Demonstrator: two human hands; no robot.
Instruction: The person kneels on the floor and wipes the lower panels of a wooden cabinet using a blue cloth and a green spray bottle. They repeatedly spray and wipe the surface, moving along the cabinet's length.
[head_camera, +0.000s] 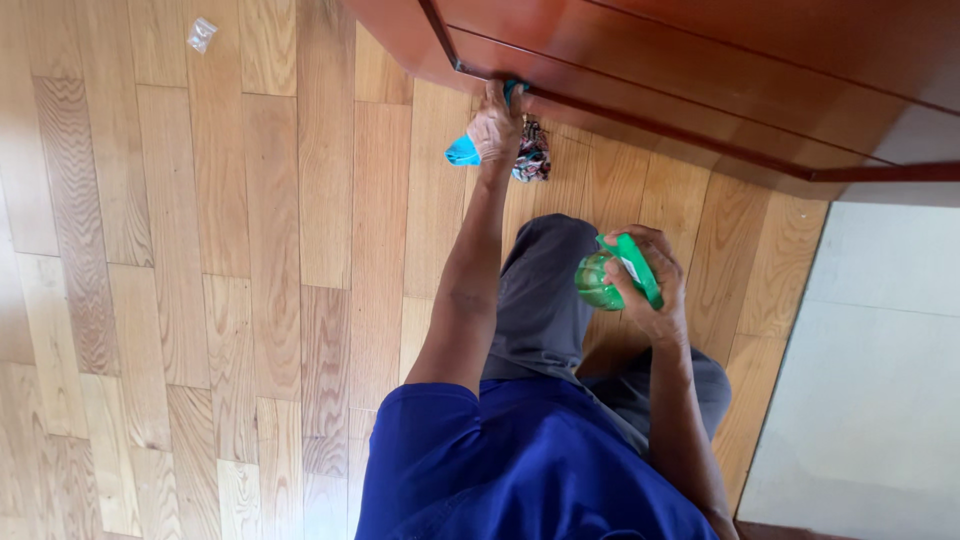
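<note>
My left hand (496, 125) presses a blue cloth (463, 151) against the lower edge of a reddish-brown wooden cabinet (700, 70). Part of the cloth hangs below the hand, and a bit shows above the fingers at the cabinet's groove. My right hand (650, 285) grips a green spray bottle (605, 280) at chest height, held away from the cabinet, above my grey-trousered knee (545, 290).
Light wooden plank floor (200, 280) fills the left side. A small crumpled clear wrapper (201, 33) lies at the top left. A patterned slipper (533, 155) shows under the cabinet edge. Pale floor tiles (870, 380) begin at the right.
</note>
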